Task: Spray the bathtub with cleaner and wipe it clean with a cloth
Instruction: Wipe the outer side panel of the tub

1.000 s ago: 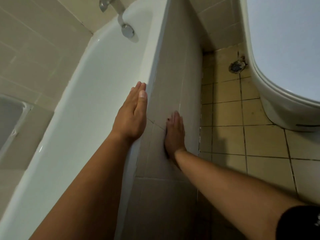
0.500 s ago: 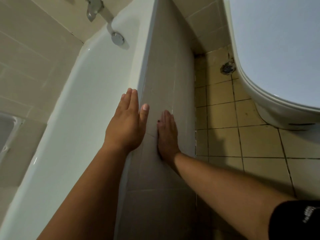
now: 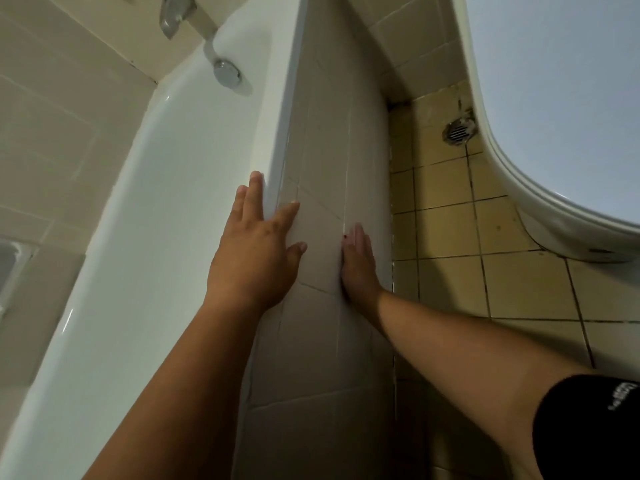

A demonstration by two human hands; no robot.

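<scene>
The white bathtub [image 3: 166, 209] runs from the lower left up to the wall, and its outer side is a panel of pale tiles [image 3: 329, 140]. My left hand [image 3: 254, 251] lies flat over the tub's rim, fingers straight, thumb and forefinger spread onto the tiles. My right hand [image 3: 358, 261] presses flat against the tiled side, lower down, fingers straight and pointing up. Neither hand holds anything. No spray bottle or cloth is in view.
A chrome spout [image 3: 173, 13] and a round chrome overflow cap [image 3: 227, 72] sit at the tub's far end. A white toilet [image 3: 554, 116] fills the upper right. Beige floor tiles [image 3: 450, 271] with a round metal drain [image 3: 459, 131] lie between tub and toilet.
My left hand has slid over the rim and its thumb and forefinger have spread onto the tiled side. The right hand stays flat on the tiles. The view has shifted slightly.
</scene>
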